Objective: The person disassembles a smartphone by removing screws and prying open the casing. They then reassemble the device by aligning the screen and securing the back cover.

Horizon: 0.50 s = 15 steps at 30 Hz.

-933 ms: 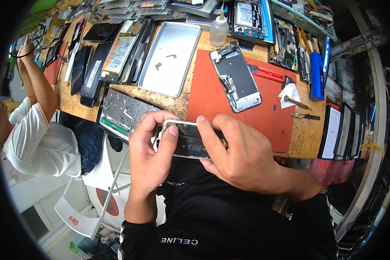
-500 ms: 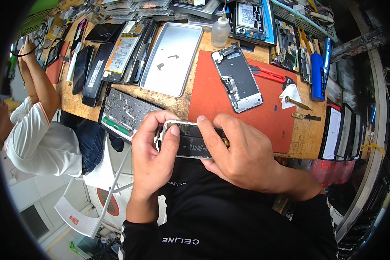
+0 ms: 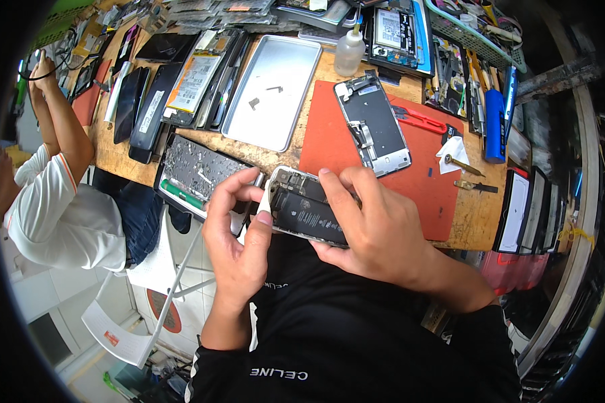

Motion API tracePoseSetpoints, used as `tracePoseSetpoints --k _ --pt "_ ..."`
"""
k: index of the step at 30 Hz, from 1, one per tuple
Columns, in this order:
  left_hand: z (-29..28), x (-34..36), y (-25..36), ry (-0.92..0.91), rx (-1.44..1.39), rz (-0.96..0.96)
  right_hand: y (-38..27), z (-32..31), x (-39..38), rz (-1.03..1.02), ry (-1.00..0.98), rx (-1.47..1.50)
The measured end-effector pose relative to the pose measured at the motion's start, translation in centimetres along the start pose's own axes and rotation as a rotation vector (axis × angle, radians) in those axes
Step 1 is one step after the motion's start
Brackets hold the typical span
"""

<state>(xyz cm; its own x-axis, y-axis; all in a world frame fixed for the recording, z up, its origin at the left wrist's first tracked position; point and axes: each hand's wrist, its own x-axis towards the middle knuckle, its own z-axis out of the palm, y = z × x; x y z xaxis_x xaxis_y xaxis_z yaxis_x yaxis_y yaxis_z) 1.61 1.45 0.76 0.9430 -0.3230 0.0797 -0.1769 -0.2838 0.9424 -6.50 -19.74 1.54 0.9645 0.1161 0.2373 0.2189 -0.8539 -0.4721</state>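
1. Black and silver, the open phone (image 3: 307,211) is in the two hands, at the front edge of the worktop (image 3: 474,211), close to the lower left corner of the red mat (image 3: 324,144).
2. The right hand (image 3: 383,225) has its fingers closed on the right part of the phone, the index finger lying over it.
3. The left hand (image 3: 238,250) is at the other end, thumb and index finger bent around a pale strip (image 3: 265,203); I cannot tell if these fingers really grip it.
4. On the mat lies a screen (image 3: 378,127), tilted, and a red cutter (image 3: 420,120) is just beside it.
5. Behind the mat stands a bottle (image 3: 349,55), upright; left of it is a metal tray (image 3: 265,127) with small dark pieces.
6. A green tool (image 3: 183,193) lies on a dark panel (image 3: 212,169), near the left hand.
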Motion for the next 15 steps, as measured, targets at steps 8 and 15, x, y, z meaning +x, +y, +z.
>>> tracePoseSetpoints --k 8,15 --pt "-4.6 -0.6 -4.0 0.414 0.531 0.140 1.5 -0.3 1.4 0.086 -0.155 -0.039" --pt "-8.9 -0.8 -7.1 0.520 0.589 0.112 1.0 -1.5 2.8 0.094 -0.290 -0.120"
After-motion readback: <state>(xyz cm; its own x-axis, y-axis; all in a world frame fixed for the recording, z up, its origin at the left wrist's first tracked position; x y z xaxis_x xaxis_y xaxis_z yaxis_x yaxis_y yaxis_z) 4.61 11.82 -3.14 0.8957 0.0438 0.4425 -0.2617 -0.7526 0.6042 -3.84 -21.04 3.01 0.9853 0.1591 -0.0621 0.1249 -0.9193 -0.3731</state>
